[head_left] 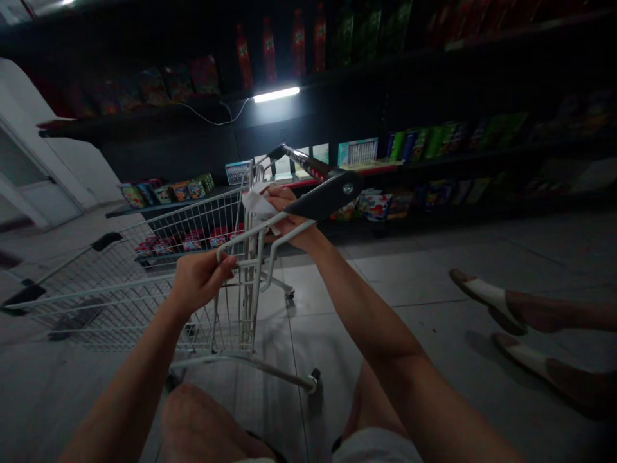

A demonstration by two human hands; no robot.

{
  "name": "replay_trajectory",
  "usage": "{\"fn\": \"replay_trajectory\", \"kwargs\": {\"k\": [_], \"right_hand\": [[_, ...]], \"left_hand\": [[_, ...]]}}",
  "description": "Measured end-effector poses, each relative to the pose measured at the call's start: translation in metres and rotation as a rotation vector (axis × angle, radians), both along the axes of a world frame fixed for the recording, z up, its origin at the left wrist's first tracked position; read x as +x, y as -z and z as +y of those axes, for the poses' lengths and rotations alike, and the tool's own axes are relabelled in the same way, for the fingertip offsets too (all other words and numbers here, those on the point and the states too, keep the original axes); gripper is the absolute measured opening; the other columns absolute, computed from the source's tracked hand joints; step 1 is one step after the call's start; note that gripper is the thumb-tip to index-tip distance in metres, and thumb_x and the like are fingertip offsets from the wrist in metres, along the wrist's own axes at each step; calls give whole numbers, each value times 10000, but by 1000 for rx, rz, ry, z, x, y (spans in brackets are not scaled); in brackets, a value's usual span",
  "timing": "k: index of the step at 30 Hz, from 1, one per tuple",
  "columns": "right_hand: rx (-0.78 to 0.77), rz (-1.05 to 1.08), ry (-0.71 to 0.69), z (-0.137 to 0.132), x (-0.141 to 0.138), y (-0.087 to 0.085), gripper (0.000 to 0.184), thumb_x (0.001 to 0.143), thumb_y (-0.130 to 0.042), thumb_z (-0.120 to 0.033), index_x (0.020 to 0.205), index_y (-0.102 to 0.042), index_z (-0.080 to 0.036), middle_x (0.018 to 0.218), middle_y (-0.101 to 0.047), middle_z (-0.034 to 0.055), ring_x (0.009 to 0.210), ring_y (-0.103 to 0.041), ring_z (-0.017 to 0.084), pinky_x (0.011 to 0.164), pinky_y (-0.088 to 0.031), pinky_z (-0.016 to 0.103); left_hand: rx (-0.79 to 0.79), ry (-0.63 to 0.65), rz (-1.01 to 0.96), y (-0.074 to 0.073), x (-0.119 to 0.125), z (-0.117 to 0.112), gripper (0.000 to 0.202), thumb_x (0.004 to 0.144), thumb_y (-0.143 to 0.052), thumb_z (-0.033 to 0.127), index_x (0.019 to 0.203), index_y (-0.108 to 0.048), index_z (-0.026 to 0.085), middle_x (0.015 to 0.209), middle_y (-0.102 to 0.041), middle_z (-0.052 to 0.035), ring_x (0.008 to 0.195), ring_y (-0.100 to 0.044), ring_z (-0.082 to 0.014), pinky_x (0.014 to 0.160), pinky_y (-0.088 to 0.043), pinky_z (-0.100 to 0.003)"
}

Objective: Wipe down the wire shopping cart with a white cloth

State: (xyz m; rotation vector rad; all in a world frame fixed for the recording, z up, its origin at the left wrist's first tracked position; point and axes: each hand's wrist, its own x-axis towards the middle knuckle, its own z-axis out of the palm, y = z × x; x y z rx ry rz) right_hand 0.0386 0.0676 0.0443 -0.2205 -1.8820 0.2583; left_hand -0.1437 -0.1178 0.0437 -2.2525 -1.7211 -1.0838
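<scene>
- White door (pixel 45 199) at the far left, dim, cut off by the edge of the view.
- Wire shopping cart (pixel 120 308) right in front of the knees, leaning over to one side, with black plastic strips on its edges.
- Low shelf (pixel 144 209) behind the cart, with rows of small bright boxes (pixel 164 191), all too small to read.
- Left hand (pixel 202 280) closed tight around a white bar of the cart, with the fingers (pixel 226 262) curled over and the thumb out of sight.
- Bare knee (pixel 202 424) under the cart, cut off by the bottom edge.
- White cloth (pixel 256 202) bunched up against the top bars of the cart, partly behind the right hand; cloth or thick paper, hard to tell.
- Right hand (pixel 289 212) almost closed, holding the white cloth, with some fingers hidden behind the black cart handle (pixel 328 196).
- Cart wheel (pixel 314 376) low down, just above the grey tile floor (pixel 409 283).
- High shelves, very dark, with red bottles (pixel 299 42) and a bright lamp (pixel 276 94) below them.
- Two feet in white sandals (pixel 486 297) at the far right, from another person, well apart from the cart, with the legs cut off by the edge.
</scene>
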Motion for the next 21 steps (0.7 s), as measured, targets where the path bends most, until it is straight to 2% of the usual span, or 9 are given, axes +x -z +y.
{"fn": "replay_trajectory", "kwargs": {"k": [5,8,12,17,21], "right_hand": [[137,-167,-69,-7,9,-12,142,880,-620,-354,977,-679,-270,1014,-642,11,1076,-590,180,1075,-470,449],[117,-245,-30,3,8,-18,166,887,-593,-305,1027,-670,-261,1098,-647,23,1132,-582,190,1084,-457,451],[41,-216,27,6,9,-18,186,883,-585,-265,1053,-661,-258,1171,-639,21,1182,-561,191,1116,-424,457],[67,-302,-14,-19,16,-30,114,898,-601,-273,993,-663,-287,1120,-657,-18,1164,-567,181,1096,-425,422],[117,-360,66,-47,21,-39,99,930,-552,-252,942,-650,-265,1064,-671,-18,1132,-584,179,1061,-433,407]], "left_hand": [[31,71,-19,-5,-1,-15,365,924,-524,391,661,-657,175,551,-674,-12,483,-608,-109,492,-432,-205],[57,95,-17,-8,2,-20,379,918,-527,384,628,-659,178,502,-641,1,459,-582,-96,475,-418,-195],[43,82,-18,-9,3,-23,411,910,-521,419,609,-671,184,477,-625,0,439,-557,-92,443,-398,-189],[39,84,-97,-5,-6,-20,392,888,-563,424,592,-656,182,511,-657,-16,445,-581,-108,440,-423,-202],[50,78,-158,-1,-13,-15,413,874,-576,420,538,-615,184,482,-620,-14,432,-566,-116,433,-429,-214]]}}
